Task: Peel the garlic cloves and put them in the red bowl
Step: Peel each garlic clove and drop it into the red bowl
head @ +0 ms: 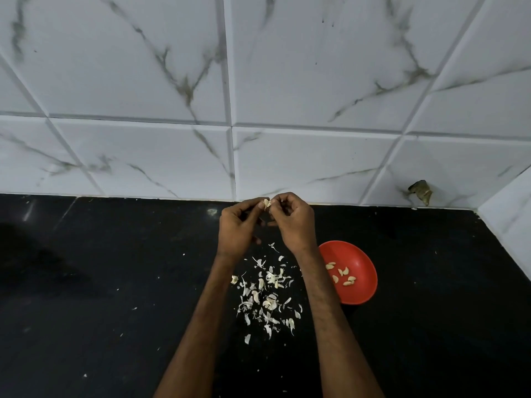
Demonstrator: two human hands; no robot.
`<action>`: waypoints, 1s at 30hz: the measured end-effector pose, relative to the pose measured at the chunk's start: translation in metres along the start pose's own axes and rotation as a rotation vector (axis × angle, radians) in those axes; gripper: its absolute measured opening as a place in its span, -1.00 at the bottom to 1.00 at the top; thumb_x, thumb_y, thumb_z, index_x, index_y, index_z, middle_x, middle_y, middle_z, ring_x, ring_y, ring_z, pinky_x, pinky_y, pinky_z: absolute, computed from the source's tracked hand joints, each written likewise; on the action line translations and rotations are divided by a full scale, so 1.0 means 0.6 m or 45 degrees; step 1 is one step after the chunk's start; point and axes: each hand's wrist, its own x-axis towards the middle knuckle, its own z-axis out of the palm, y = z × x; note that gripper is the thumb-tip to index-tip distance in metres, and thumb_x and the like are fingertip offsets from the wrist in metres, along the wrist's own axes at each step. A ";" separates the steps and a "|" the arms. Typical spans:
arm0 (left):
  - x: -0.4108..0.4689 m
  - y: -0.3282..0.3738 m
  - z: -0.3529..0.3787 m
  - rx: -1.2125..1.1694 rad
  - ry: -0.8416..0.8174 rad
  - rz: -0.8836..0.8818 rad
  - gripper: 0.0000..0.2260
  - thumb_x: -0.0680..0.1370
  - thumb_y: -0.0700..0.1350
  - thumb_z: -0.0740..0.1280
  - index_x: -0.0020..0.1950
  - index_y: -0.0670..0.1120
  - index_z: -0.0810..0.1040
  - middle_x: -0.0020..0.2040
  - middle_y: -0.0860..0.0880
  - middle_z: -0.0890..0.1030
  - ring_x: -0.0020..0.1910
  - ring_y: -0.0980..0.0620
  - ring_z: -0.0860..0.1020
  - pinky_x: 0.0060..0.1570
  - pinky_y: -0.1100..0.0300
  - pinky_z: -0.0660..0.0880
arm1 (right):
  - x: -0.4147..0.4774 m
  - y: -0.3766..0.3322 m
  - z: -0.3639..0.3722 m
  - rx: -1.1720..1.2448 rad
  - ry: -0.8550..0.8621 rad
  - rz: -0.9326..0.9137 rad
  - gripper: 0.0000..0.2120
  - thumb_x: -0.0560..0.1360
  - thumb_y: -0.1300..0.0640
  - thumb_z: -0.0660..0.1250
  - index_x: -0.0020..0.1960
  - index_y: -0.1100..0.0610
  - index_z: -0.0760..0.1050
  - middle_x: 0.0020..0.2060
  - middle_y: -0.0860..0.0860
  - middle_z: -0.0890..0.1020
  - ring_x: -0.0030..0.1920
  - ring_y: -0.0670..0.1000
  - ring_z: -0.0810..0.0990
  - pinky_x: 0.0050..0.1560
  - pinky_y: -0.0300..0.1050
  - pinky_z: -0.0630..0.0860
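Pale papery garlic clove (267,203) sits between my left hand (237,225) and right hand (293,222), both grips pinching it.

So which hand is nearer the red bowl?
Right. The right hand is just up-left of the red bowl; the left hand is farther left. Both pinch one garlic clove.

The left hand (235,225) and right hand (293,222) covered most of the garlic clove (267,203); its skin was too small to judge. The right forearm (324,297) hid the red bowl's (365,262) left rim.
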 end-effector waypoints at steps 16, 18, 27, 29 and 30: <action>0.003 -0.007 0.004 -0.198 0.003 -0.107 -0.88 0.62 -0.23 0.36 0.10 -0.21 0.66 -0.11 -0.10 0.66 -0.28 0.06 0.56 -0.51 0.19 0.48 | 0.001 0.008 0.000 -0.343 -0.022 -0.079 -0.93 0.60 0.15 0.36 -0.06 0.11 0.55 -0.28 -0.06 0.63 -0.29 -0.09 0.61 -0.22 -0.18 0.57; 0.004 -0.008 0.002 -0.104 -0.005 -0.054 -0.88 0.64 -0.21 0.33 0.11 -0.21 0.63 -0.10 -0.12 0.67 -0.29 0.05 0.58 -0.53 0.18 0.48 | 0.003 0.006 -0.001 -0.406 -0.012 -0.199 -0.94 0.60 0.20 0.35 -0.04 0.14 0.58 -0.24 -0.06 0.64 -0.24 -0.16 0.61 -0.18 -0.34 0.51; 0.014 -0.021 -0.006 0.132 0.131 0.076 -0.90 0.62 -0.16 0.38 0.04 -0.17 0.67 -0.20 -0.11 0.70 -0.44 -0.07 0.52 -0.56 0.17 0.43 | 0.002 0.005 -0.008 -0.451 -0.053 -0.422 -0.93 0.56 0.25 0.39 -0.03 0.22 0.65 -0.20 0.01 0.70 -0.20 -0.10 0.65 -0.11 -0.21 0.60; 0.013 -0.020 -0.006 0.169 0.128 0.099 -0.90 0.61 -0.15 0.40 0.02 -0.17 0.67 -0.19 -0.09 0.71 -0.48 0.00 0.52 -0.56 0.19 0.42 | 0.003 0.008 -0.007 -0.476 -0.061 -0.426 -0.93 0.55 0.25 0.40 -0.04 0.24 0.65 -0.22 0.03 0.69 -0.22 -0.07 0.66 -0.13 -0.12 0.61; 0.012 -0.019 -0.005 0.183 0.124 0.108 -0.90 0.61 -0.15 0.41 0.01 -0.17 0.67 -0.19 -0.08 0.71 -0.50 0.05 0.52 -0.56 0.22 0.41 | 0.003 0.009 -0.006 -0.484 -0.061 -0.413 -0.93 0.55 0.25 0.40 -0.05 0.24 0.65 -0.23 0.03 0.69 -0.24 -0.06 0.65 -0.15 -0.10 0.61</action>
